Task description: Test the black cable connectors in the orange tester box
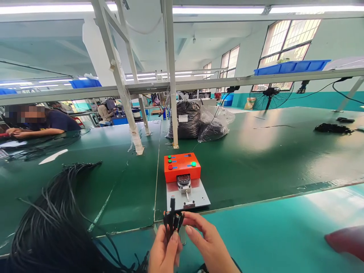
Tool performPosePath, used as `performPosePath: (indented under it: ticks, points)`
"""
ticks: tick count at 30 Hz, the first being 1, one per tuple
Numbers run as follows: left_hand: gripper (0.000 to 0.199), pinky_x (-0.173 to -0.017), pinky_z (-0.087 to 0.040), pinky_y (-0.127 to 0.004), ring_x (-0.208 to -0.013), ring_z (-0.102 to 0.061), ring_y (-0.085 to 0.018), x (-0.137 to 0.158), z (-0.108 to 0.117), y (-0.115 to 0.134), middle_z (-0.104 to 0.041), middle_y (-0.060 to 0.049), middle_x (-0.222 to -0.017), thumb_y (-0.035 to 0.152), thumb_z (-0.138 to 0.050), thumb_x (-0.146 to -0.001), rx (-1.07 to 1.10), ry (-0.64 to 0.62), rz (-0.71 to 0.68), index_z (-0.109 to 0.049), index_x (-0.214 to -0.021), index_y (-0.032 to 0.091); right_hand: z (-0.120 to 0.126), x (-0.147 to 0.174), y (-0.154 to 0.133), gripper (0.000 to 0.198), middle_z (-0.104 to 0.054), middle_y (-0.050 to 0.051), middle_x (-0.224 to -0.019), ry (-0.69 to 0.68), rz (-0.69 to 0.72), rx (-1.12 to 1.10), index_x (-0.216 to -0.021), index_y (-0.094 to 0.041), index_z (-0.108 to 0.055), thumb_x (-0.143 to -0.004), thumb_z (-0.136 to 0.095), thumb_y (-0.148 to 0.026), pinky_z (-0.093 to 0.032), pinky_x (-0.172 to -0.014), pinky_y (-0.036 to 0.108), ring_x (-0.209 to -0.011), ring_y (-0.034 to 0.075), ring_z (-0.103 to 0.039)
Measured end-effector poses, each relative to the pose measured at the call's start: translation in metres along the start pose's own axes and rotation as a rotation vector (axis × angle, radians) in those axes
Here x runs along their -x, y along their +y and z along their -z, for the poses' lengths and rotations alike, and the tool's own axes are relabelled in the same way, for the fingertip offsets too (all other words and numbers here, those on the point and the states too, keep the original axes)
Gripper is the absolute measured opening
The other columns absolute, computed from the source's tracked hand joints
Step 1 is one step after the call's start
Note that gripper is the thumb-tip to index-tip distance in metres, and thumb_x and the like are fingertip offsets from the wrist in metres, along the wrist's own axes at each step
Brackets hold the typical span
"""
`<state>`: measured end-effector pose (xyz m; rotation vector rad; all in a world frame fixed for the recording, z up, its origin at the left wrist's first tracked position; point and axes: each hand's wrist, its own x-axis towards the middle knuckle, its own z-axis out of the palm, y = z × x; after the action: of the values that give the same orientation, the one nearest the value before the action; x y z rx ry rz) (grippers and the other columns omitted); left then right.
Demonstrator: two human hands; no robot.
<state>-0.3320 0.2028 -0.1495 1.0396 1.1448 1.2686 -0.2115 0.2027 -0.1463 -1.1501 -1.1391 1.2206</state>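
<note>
My left hand [165,252] is closed around a bunch of black cables, their connector ends [172,218] pointing up. One connector stands higher than the others and shows a metal tip. Beside the bunch is my right hand [210,240], its thumb and index finger apart and the index fingertip at the connectors; whether it touches them I cannot tell. Just beyond my hands, a digital dial gauge [183,179] is mounted on a metal plate [200,195]. Behind the gauge sits an orange box [182,167] with green and red buttons.
A large heap of black cables [54,216] spreads over the green table [241,163] at left. Frame posts [171,76] rise behind the orange box, near filled plastic bags [186,117]. More black cables [332,128] lie far right. A person [57,121] leans on the table at left.
</note>
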Motion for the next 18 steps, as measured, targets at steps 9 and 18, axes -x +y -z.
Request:
performPosePath:
  ticks: [9, 18]
  points:
    - [0.033, -0.067, -0.049, -0.020, -0.061, -0.060, -0.013, -0.002, 0.004, 0.002, -0.065, 0.002, -0.060, 0.052, -0.070, -0.065, 0.055, 0.186, 0.002, -0.065, -0.066, 0.019, -0.009, -0.006, -0.001, 0.027, -0.059, -0.001, -0.048, 0.247, -0.145, -0.136, -0.060, -0.018, -0.054, -0.076, -0.057, -0.040, -0.039, -0.062, 0.026, -0.055, 0.015, -0.051]
    - [0.051, -0.036, -0.027, -0.012, -0.039, -0.037, -0.004, 0.002, -0.005, 0.010, -0.044, 0.008, -0.046, 0.058, -0.075, -0.053, 0.129, 0.208, 0.069, -0.068, -0.077, 0.014, -0.003, -0.028, 0.007, 0.022, -0.058, -0.002, -0.037, 0.243, -0.258, -0.085, -0.055, -0.019, -0.052, -0.071, -0.053, -0.034, -0.035, -0.052, 0.025, -0.041, 0.013, -0.049]
